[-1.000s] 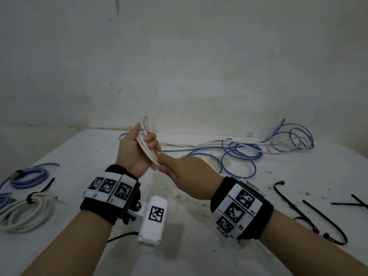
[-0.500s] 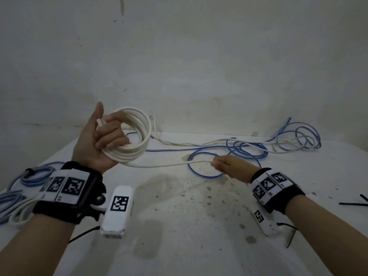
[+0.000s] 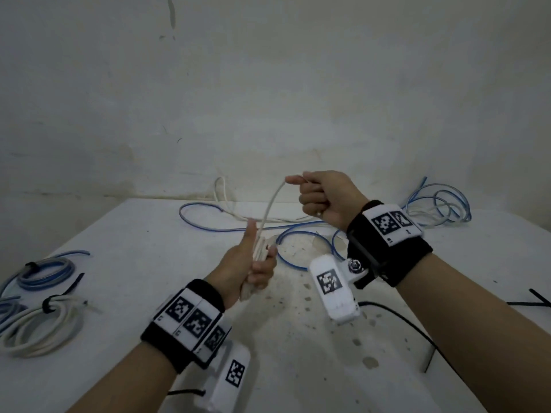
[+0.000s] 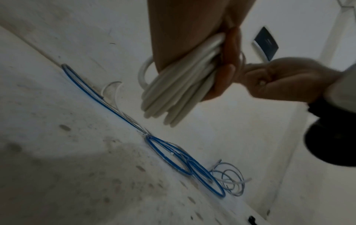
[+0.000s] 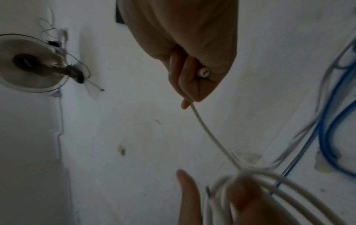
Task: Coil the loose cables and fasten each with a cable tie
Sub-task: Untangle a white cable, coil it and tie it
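White cable coil [image 4: 179,85] gripped in left hand [image 3: 253,263], light, springy, likely to unwind; tail end [image 5: 210,135] pinched in right hand [image 3: 325,198] above. Best held across bunched loops.

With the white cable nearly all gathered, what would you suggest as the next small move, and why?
Probably bring the right hand down and lay its last stretch onto the white coil that the left hand grips. The cable's cut end already shows in the right fist, so only this short span remains loose, and no tie is on the coil yet.
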{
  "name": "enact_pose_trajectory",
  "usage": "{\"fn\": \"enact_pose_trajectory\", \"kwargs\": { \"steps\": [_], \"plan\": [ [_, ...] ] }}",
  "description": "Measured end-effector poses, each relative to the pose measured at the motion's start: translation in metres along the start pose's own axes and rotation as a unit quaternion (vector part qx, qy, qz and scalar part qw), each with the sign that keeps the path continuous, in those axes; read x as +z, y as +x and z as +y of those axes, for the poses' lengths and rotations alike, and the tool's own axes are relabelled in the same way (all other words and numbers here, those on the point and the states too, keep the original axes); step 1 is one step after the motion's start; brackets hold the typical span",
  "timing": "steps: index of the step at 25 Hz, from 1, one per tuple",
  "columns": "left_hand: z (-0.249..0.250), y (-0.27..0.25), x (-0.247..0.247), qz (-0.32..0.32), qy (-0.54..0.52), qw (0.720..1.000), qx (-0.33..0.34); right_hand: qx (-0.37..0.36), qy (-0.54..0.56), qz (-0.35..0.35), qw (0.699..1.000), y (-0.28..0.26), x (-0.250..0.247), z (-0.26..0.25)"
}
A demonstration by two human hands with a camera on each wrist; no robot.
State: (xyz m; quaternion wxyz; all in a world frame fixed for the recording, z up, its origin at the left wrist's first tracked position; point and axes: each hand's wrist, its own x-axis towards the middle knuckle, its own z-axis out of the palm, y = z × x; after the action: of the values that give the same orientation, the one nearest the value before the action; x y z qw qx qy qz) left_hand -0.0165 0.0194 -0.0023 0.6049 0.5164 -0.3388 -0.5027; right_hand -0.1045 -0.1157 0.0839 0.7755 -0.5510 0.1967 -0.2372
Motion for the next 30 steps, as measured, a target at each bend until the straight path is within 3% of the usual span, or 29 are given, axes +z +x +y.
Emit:
{"fn": "enact_pose_trajectory", "kwargs": {
  "steps": [2, 4, 7, 10, 12, 15, 19, 23, 24, 25, 27, 28, 30],
  "plan": [
    [0.007, 0.011, -0.005, 0.046, -0.078, 0.996, 0.017, -0.032, -0.022, -0.047, 0.998, -0.017, 0.019, 0.003],
    [0.015, 0.015, -0.008, 0.096, -0.119, 0.987, 0.048, -0.068, -0.113, -0.09, 0.987, -0.033, 0.032, 0.011],
    [0.03, 0.012, -0.011, 0.144, -0.179, 0.965, 0.128, -0.087, -0.259, -0.147, 0.951, -0.056, 0.043, 0.025],
    [0.053, 0.007, -0.014, 0.182, -0.184, 0.953, 0.16, -0.117, -0.363, -0.171, 0.908, -0.066, 0.044, 0.043],
    [0.066, 0.003, -0.01, 0.174, -0.174, 0.954, 0.172, -0.157, -0.448, -0.163, 0.865, -0.064, 0.042, 0.053],
    [0.068, 0.004, -0.002, 0.167, -0.174, 0.951, 0.193, -0.21, -0.597, -0.135, 0.762, -0.055, 0.032, 0.064],
    [0.051, 0.006, 0.001, 0.121, -0.202, 0.955, 0.179, -0.202, -0.675, -0.112, 0.701, -0.047, 0.014, 0.066],
    [0.039, 0.006, 0.003, 0.053, -0.224, 0.964, 0.134, -0.186, -0.77, -0.075, 0.606, -0.037, 0.0, 0.072],
    [0.039, 0.005, 0.002, 0.025, -0.213, 0.97, 0.117, -0.171, -0.774, -0.07, 0.606, -0.035, -0.006, 0.07],
    [0.04, 0.003, -0.001, -0.005, -0.193, 0.976, 0.098, -0.158, -0.753, -0.065, 0.635, -0.034, -0.012, 0.065],
    [0.042, -0.004, -0.008, -0.077, -0.147, 0.985, 0.055, -0.189, -0.637, -0.058, 0.745, -0.035, -0.024, 0.05],
    [0.043, -0.007, -0.01, -0.111, -0.119, 0.986, 0.037, -0.246, -0.591, -0.061, 0.766, -0.035, -0.027, 0.041],
    [0.041, -0.011, -0.008, -0.157, -0.065, 0.985, 0.008, -0.362, -0.598, -0.105, 0.708, -0.035, -0.025, 0.034]
  ]
}}
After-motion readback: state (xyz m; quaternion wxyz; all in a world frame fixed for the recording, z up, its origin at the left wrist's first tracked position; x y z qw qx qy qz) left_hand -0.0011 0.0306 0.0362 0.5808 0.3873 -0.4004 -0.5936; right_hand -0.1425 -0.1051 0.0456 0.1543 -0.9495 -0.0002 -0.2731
